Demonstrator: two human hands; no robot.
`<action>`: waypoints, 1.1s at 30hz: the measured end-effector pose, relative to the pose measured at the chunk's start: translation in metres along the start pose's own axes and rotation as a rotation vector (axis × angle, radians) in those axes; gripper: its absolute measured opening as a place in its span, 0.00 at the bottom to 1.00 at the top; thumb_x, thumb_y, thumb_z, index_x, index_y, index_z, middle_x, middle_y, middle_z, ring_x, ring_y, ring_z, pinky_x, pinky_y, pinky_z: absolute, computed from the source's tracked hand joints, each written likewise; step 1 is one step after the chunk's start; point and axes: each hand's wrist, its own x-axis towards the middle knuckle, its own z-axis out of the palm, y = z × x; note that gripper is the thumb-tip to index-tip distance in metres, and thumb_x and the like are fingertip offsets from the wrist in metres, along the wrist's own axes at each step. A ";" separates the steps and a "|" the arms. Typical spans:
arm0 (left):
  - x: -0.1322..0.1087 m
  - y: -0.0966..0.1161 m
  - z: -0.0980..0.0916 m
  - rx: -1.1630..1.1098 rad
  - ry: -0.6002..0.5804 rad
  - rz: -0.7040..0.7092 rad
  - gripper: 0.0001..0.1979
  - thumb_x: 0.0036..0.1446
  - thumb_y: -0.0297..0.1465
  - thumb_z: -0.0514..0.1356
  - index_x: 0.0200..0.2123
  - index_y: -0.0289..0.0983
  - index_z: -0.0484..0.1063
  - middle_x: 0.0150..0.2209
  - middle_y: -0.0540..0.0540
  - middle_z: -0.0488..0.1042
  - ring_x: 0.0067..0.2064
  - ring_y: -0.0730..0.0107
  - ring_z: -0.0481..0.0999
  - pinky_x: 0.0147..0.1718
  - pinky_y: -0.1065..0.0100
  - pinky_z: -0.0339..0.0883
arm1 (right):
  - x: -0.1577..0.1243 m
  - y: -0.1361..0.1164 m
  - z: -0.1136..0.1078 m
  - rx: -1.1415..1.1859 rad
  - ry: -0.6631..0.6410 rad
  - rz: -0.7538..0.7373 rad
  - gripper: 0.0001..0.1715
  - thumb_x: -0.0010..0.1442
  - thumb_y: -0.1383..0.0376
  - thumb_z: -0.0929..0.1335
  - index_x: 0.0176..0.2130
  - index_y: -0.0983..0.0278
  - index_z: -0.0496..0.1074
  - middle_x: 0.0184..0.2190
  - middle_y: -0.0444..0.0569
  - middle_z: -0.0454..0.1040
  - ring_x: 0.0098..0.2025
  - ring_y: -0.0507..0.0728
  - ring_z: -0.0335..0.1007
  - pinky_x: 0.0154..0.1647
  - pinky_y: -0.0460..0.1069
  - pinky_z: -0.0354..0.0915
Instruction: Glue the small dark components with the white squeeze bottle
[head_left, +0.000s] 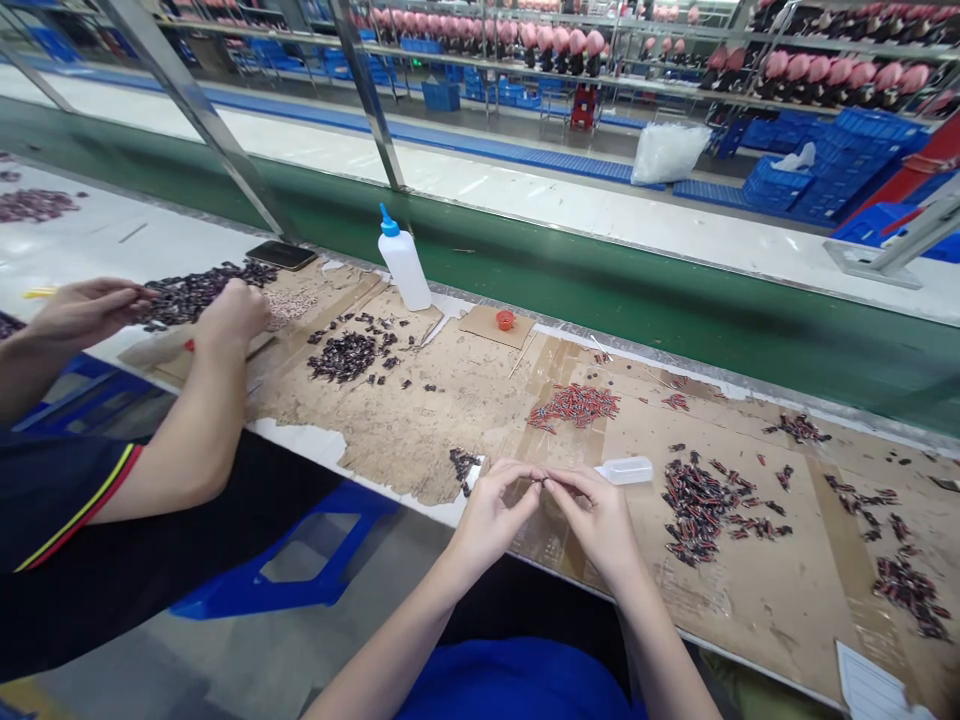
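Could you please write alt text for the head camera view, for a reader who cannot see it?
A person's left hand and right hand pinch a tiny dark part above a cardboard work surface. Beyond lies a reddish pile of small parts, to the right a darker pile; a blue-tipped bottle and a co-worker's hands are at left.

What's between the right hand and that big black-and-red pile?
Between the right hand and the pile lies a small clear bottle, in the head view.
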 end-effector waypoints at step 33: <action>0.022 -0.011 -0.032 0.541 -0.208 -0.084 0.09 0.61 0.27 0.55 0.38 0.41 0.75 0.40 0.46 0.78 0.48 0.58 0.73 0.47 0.56 0.60 | -0.006 0.043 -0.071 -0.113 0.104 0.155 0.21 0.50 0.49 0.72 0.37 0.61 0.71 0.35 0.51 0.78 0.35 0.60 0.73 0.33 0.52 0.69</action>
